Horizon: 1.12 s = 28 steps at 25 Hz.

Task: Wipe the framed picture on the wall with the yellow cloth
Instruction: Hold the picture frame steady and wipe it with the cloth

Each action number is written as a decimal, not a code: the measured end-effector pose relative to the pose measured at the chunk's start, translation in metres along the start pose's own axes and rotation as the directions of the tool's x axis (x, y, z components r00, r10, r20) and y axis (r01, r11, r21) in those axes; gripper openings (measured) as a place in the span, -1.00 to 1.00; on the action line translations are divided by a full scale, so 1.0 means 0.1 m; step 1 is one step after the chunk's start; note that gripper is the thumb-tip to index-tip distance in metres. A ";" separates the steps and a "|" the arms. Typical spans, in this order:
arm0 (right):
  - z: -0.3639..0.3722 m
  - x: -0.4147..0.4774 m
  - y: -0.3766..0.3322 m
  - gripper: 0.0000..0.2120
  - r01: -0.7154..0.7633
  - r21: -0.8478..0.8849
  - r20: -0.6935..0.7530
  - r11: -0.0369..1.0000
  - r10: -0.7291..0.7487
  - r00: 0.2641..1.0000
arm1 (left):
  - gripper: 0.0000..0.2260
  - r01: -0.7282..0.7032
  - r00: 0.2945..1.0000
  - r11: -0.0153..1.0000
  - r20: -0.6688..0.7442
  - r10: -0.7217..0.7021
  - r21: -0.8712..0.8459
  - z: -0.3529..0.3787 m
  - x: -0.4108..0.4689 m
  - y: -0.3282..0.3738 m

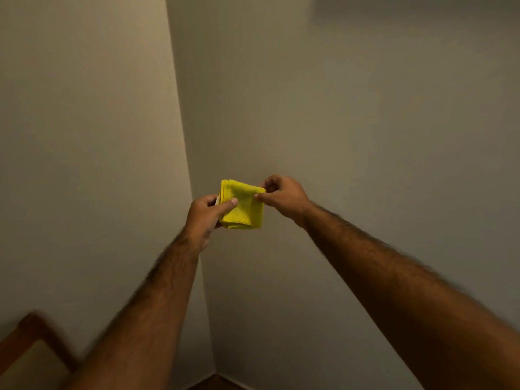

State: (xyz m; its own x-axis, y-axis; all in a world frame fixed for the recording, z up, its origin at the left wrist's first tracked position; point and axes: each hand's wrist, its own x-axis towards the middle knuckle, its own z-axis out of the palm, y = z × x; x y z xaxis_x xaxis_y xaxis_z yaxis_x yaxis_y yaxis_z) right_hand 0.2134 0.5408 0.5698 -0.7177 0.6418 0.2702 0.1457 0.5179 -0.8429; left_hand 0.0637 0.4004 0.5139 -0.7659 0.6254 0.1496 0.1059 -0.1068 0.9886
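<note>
Walls [365, 108] fill nearly the whole view, two plain pale planes meeting in a corner seam that runs down behind the yellow cloth [244, 205]. No framed picture can be made out above the cloth; only a dim, blurred dark band shows at the top right edge. Far below and left of the cloth, a brown wooden frame [36, 342] around a pale panel is cut off by the picture's edge and smeared, so what it belongs to cannot be told. Both bare forearms reach up and forward, converging on the cloth. The left hand [203, 220] is at the cloth's left edge, thumb pressed across its front, fingers hidden behind. The right hand [284, 197] pinches the cloth's upper right corner between thumb and curled fingers. The cloth, folded into a thick layered square, hangs in midair between the two grips, in front of the corner.
</note>
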 end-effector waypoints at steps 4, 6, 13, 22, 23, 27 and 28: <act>-0.80 0.01 -0.50 -0.76 0.104 -0.047 -0.132 0.993 -0.109 0.985 | -0.70 -0.096 0.995 0.995 0.038 0.098 -0.029 0.50 0.09 0.80; -1.21 -0.04 -0.76 -0.76 0.147 -0.070 -0.191 0.987 -0.158 0.969 | -0.68 -0.164 0.983 0.985 0.075 0.167 -0.047 0.74 0.09 1.21; -2.25 -0.14 -1.62 -0.68 0.282 -0.163 -0.292 0.946 -0.319 0.902 | -0.65 -0.377 0.920 0.924 0.088 0.382 -0.065 1.43 0.07 2.45; -4.62 -0.36 -2.79 -0.49 0.206 -0.792 -0.492 0.575 -0.800 0.344 | -0.60 -0.620 0.783 0.769 -0.065 0.618 -0.153 1.49 0.57 4.74; -4.84 -0.35 -2.82 -0.44 0.124 -0.825 -0.499 0.551 -0.814 0.297 | -0.61 -0.640 0.768 0.752 -0.091 0.634 -0.158 1.51 0.66 4.94; -5.39 -0.30 -2.70 -0.24 -0.137 -0.887 -0.459 0.441 -0.817 0.350 | -0.63 -0.675 0.736 0.730 -0.160 0.658 -0.103 1.69 0.91 5.38; -5.47 -0.26 -2.66 -0.19 -0.160 -0.883 -0.467 0.441 -0.798 0.380 | -0.64 -0.673 0.736 0.735 -0.174 0.655 -0.083 1.75 0.97 5.42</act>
State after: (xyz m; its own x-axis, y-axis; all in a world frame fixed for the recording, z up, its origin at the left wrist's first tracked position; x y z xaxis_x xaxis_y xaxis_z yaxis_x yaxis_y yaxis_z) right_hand 0.5654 0.6957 1.0414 -0.0710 0.0949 0.9930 0.7808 0.6248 -0.0039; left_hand 0.1575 0.5385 1.0674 -0.6045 0.2556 0.7545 0.5406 -0.5641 0.6242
